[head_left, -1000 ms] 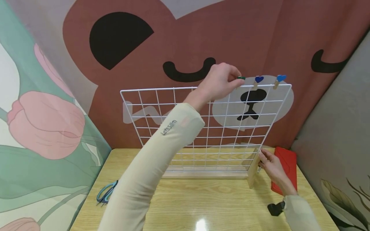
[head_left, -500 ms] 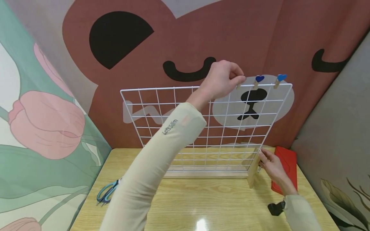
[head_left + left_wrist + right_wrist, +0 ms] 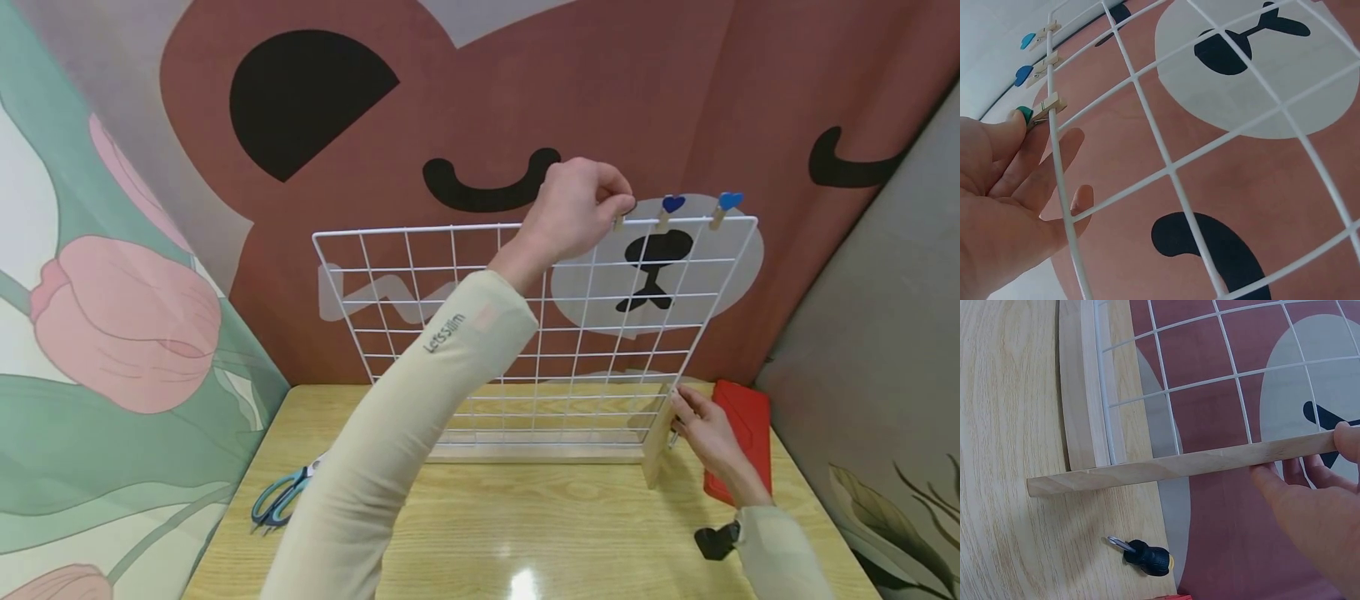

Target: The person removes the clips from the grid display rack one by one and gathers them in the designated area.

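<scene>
Clip [image 3: 1044, 107], green-topped, sits on the top wire of the grid [image 3: 1170, 169], pinched in the left hand [image 3: 573, 204]; toward the back right corner of the counter [image 3: 465, 525], the right hand's [image 3: 707, 432] grip holds the post [image 3: 1179, 465].

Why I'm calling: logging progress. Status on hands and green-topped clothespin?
Left hand pinching green-topped clothespin at grid's top wire. Right hand gripping wooden upright. Nothing seen blocking.

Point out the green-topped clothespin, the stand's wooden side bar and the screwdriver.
Green-topped clothespin [image 3: 1045, 105], left wrist view: its wooden body.
Wooden side bar [image 3: 1179, 466], right wrist view: its narrow edge.
Screwdriver [image 3: 1149, 558], right wrist view: its black handle.
</scene>
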Tool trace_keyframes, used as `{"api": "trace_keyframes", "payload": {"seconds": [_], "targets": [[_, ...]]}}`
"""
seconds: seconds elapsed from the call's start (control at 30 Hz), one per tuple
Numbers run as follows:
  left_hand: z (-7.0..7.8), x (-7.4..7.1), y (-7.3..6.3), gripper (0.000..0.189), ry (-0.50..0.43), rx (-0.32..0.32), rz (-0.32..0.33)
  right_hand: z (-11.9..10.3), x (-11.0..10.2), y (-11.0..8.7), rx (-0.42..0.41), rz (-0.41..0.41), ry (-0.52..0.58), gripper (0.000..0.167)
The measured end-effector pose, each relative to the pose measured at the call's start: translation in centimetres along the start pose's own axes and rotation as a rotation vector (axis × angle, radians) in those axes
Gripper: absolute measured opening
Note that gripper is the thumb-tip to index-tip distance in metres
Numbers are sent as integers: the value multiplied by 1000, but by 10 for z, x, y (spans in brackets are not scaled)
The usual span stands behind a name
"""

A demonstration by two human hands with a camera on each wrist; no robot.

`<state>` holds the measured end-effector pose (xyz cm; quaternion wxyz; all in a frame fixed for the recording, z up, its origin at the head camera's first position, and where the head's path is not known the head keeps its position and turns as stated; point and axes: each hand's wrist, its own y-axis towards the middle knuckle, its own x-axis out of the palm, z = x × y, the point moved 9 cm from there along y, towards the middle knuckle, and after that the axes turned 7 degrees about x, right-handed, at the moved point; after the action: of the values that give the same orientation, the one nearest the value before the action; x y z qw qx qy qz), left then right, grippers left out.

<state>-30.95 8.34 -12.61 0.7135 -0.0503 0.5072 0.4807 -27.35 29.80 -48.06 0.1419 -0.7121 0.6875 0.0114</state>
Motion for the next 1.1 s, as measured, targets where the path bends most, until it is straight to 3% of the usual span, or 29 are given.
{"api": "trace_keyframes", "payload": {"seconds": [0.43, 0.7, 1.1], "targets": [[-5, -5, -7, 17, -83, 19, 104, -1, 2, 0, -5, -8, 9, 67], [-7, -28, -13, 12, -190, 19, 210, -2, 4, 2, -10, -8, 16, 65], [-32, -54, -36, 11, -266, 37, 313, 0, 1, 4, -1, -7, -2, 66]]}}
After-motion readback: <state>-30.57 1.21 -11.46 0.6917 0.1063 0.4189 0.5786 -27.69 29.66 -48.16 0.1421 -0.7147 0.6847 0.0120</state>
